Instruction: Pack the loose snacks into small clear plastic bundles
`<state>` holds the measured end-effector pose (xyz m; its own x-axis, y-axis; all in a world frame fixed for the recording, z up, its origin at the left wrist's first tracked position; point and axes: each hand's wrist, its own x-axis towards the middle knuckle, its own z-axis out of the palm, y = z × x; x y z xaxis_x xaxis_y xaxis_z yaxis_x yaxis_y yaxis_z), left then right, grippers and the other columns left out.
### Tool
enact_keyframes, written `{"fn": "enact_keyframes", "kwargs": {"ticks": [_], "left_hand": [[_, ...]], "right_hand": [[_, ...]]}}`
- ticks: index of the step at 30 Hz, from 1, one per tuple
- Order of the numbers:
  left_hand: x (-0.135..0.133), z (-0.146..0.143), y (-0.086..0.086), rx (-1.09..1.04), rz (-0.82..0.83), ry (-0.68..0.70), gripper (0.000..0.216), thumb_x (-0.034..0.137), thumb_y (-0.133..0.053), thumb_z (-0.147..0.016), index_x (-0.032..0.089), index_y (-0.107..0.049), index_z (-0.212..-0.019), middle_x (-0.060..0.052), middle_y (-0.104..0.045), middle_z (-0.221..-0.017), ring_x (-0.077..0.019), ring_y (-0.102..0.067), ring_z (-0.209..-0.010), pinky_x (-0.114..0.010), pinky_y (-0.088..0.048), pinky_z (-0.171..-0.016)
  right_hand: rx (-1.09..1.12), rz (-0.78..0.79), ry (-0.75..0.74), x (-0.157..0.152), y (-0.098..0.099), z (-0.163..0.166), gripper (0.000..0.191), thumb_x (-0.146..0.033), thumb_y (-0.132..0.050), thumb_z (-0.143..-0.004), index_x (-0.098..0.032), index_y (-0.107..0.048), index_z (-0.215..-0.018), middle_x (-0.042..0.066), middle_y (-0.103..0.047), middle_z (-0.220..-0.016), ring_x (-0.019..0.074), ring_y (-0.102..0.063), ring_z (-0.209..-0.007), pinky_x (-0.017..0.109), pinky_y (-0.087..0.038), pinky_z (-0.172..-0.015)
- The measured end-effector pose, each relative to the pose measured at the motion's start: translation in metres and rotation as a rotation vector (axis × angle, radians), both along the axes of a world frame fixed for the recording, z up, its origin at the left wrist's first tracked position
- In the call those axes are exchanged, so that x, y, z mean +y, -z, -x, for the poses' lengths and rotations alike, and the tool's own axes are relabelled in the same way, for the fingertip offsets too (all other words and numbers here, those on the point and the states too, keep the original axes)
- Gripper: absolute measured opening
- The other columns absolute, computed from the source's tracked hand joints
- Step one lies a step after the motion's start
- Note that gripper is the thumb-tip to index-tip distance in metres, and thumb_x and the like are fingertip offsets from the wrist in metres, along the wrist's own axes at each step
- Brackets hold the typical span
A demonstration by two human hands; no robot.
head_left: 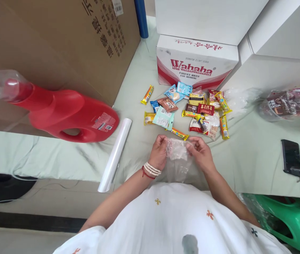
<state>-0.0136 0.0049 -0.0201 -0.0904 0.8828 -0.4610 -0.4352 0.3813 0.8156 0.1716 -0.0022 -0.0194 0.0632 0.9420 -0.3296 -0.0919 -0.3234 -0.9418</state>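
Note:
My left hand [158, 152] and my right hand [200, 152] both pinch the top edge of a clear plastic bag [177, 158], which hangs between them over the near edge of the table. The bag looks crumpled; whether anything is inside cannot be made out. Just beyond my hands lies a pile of several wrapped snacks [189, 109] on the pale green tablecloth [245, 155]. A bead bracelet and a red string circle my left wrist.
A red detergent jug [62, 114] lies on its side at left, by a large brown carton [59, 38]. A white roll [115, 155] overhangs the table edge. A Wahaha box [196, 63] stands behind; a phone with keys [294, 158] and a green stool [287, 215] at right.

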Motion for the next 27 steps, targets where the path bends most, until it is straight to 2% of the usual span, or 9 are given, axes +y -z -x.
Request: {"fn": "enact_keyframes", "kwargs": {"ticks": [5,8,10,12,14,20,22,25,27], "left_hand": [[0.005,0.007,0.011,0.101,0.179,-0.048,0.026,0.036,-0.068,-0.084,0.022,-0.047,-0.079,0.008,-0.039,-0.063,-0.0085,-0.034,-0.050,-0.020,-0.024,-0.044],[0.003,0.012,0.013,0.100,0.169,-0.053,0.024,0.035,-0.068,-0.083,0.022,-0.048,-0.078,0.009,-0.039,-0.060,-0.0084,-0.035,-0.050,-0.020,-0.026,-0.044],[-0.001,0.013,0.011,0.090,0.142,-0.039,0.026,0.038,-0.070,-0.082,0.022,-0.049,-0.080,0.009,-0.042,-0.060,-0.0081,-0.037,-0.051,-0.020,-0.030,-0.046],[-0.006,0.013,0.009,0.063,0.104,0.014,0.031,0.043,-0.073,-0.081,0.022,-0.050,-0.082,0.010,-0.042,-0.058,-0.0075,-0.037,-0.049,-0.020,-0.030,-0.046],[-0.010,0.013,0.006,0.029,0.075,0.086,0.039,0.051,-0.075,-0.079,0.023,-0.049,-0.085,0.012,-0.038,-0.055,-0.0063,-0.030,-0.043,-0.019,-0.024,-0.041],[-0.017,0.016,-0.002,-0.063,-0.032,0.213,0.053,0.065,-0.077,-0.076,0.024,-0.045,-0.085,0.015,-0.027,-0.051,-0.0043,-0.019,-0.037,-0.019,-0.017,-0.037],[-0.016,0.017,-0.004,-0.084,-0.077,0.178,0.051,0.064,-0.077,-0.078,0.024,-0.046,-0.086,0.015,-0.029,-0.052,-0.0040,-0.019,-0.038,-0.019,-0.016,-0.038],[-0.012,0.019,-0.005,-0.057,-0.158,0.077,0.047,0.060,-0.079,-0.079,0.022,-0.051,-0.086,0.012,-0.040,-0.056,-0.0037,-0.030,-0.042,-0.019,-0.021,-0.042],[-0.010,0.019,-0.005,-0.024,-0.187,0.032,0.045,0.057,-0.081,-0.077,0.020,-0.056,-0.084,0.007,-0.051,-0.063,-0.0054,-0.043,-0.051,-0.019,-0.031,-0.049]], "right_hand": [[-0.014,0.158,0.011,0.011,0.007,0.009,0.052,-0.072,-0.070,-0.078,-0.021,-0.061,-0.086,-0.001,-0.057,-0.066,0.0144,-0.050,-0.055,0.027,-0.044,-0.050],[-0.306,-0.155,-0.132,0.008,-0.003,0.001,0.063,-0.073,-0.068,-0.080,-0.021,-0.065,-0.116,0.010,-0.068,-0.106,0.0245,-0.064,-0.092,0.036,-0.056,-0.073],[-0.495,-0.427,-0.345,0.005,-0.012,-0.003,0.071,-0.067,-0.077,-0.077,-0.025,-0.063,-0.132,0.013,-0.063,-0.130,0.0308,-0.056,-0.122,0.045,-0.053,-0.096],[-0.560,-0.535,-0.544,0.007,-0.020,-0.005,0.052,-0.060,-0.077,-0.082,-0.027,-0.071,-0.122,0.012,-0.069,-0.122,0.0315,-0.055,-0.125,0.049,-0.048,-0.104],[-0.497,-0.474,-0.597,0.017,-0.024,-0.008,0.032,-0.055,-0.068,-0.091,-0.026,-0.077,-0.102,0.009,-0.073,-0.100,0.0270,-0.064,-0.106,0.045,-0.050,-0.098],[-0.168,-0.091,-0.588,0.071,-0.028,-0.026,0.039,-0.058,-0.071,-0.084,-0.020,-0.072,-0.092,0.004,-0.072,-0.088,0.0185,-0.065,-0.082,0.033,-0.052,-0.080],[-0.302,-0.118,-0.448,0.081,-0.030,-0.032,0.039,-0.057,-0.071,-0.082,-0.019,-0.071,-0.091,0.005,-0.071,-0.088,0.0197,-0.064,-0.082,0.035,-0.053,-0.079],[-0.670,-0.324,0.009,0.071,-0.041,-0.033,0.035,-0.052,-0.071,-0.082,-0.020,-0.070,-0.098,0.007,-0.069,-0.100,0.0217,-0.062,-0.089,0.037,-0.052,-0.083],[-0.681,-0.407,0.064,0.050,-0.051,-0.027,0.029,-0.049,-0.067,-0.089,-0.022,-0.068,-0.098,0.006,-0.068,-0.098,0.0198,-0.062,-0.085,0.034,-0.052,-0.079]]}}
